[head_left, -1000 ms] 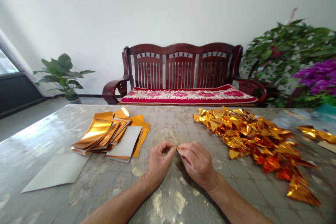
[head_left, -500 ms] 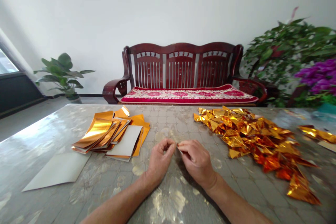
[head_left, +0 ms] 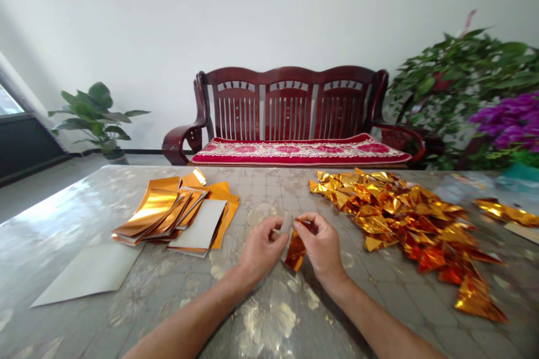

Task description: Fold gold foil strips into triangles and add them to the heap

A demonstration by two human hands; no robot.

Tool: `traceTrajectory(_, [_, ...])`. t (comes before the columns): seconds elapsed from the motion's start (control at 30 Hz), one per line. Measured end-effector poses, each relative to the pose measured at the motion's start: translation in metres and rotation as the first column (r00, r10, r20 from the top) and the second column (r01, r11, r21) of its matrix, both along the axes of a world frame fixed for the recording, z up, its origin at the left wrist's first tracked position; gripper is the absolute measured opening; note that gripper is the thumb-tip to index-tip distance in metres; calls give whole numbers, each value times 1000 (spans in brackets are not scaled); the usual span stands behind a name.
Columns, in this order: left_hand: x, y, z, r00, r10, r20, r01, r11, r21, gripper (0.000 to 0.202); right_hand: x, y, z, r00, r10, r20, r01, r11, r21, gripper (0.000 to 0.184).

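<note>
My left hand (head_left: pixel 261 249) and my right hand (head_left: pixel 322 247) are close together over the middle of the table, both pinched on one folded gold foil paper (head_left: pixel 295 249). The piece stands up between my fingers, orange-gold side toward me, its pale back showing at the top. A fanned stack of flat gold foil sheets (head_left: pixel 177 213) lies to the left of my hands. A heap of folded gold foil pieces (head_left: pixel 404 219) lies to the right.
A single sheet lies pale side up (head_left: pixel 90 272) at the near left. More foil pieces (head_left: pixel 505 213) sit at the far right edge. The glossy patterned table (head_left: pixel 269 320) faces a red wooden bench (head_left: pixel 290 123), with potted plants (head_left: pixel 463 90) on both sides.
My hands have lifted slightly and drawn back from the table surface. The foil piece, earlier hidden in my fingertips, now shows as an upright folded shape between them.
</note>
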State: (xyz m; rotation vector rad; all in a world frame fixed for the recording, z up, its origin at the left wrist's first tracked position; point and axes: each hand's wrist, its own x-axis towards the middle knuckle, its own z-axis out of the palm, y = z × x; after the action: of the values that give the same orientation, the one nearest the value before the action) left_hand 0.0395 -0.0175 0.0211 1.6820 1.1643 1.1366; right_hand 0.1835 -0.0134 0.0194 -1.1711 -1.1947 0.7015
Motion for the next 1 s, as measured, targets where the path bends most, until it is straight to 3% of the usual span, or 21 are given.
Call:
traceTrajectory(0.1, [-2,4,-3,999,-20,-43,18,999,-43,29,1,3,-6,999,24,40,-23,999,-41,15])
traceTrajectory(0.23, [-7,15,-9,983,-53,-176,40,996,-80,25,3,9,-16,962,80,259,-41,988,-151,7])
traceTrajectory(0.33, [-11,17,-9,941,-19,-338,-22,993,-117,31,3,12,-17,897,119,427,-15,971,-240,8])
traceTrajectory(0.4, [-13,12,-6,890,52,-452,-78,996,-41,36,3,12,-16,851,130,509,9,965,-262,14])
traceTrajectory(0.47, [-12,2,-2,822,138,-552,-81,989,125,33,3,12,-14,810,131,572,36,962,-272,19])
traceTrajectory(0.53, [-9,-13,1,778,140,-612,-8,977,214,25,3,12,-14,777,137,615,57,957,-285,22])
traceTrajectory(0.6, [-3,-27,4,728,98,-679,78,971,224,16,3,14,-15,759,149,634,59,954,-295,23])
traceTrajectory(0.73, [6,-41,3,569,66,-820,184,961,204,18,8,19,-16,736,182,652,36,951,-307,26])
traceTrajectory(0.83, [-1,-35,1,488,37,-872,286,937,200,11,15,23,-15,729,262,632,-33,936,-350,22])
traceTrajectory(0.93, [-19,-19,1,478,77,-875,326,909,258,13,25,27,-12,712,366,600,-163,916,-366,15])
traceTrajectory(1.0, [-33,-5,1,493,103,-864,327,898,294,13,32,28,-10,673,420,609,-231,901,-366,23])
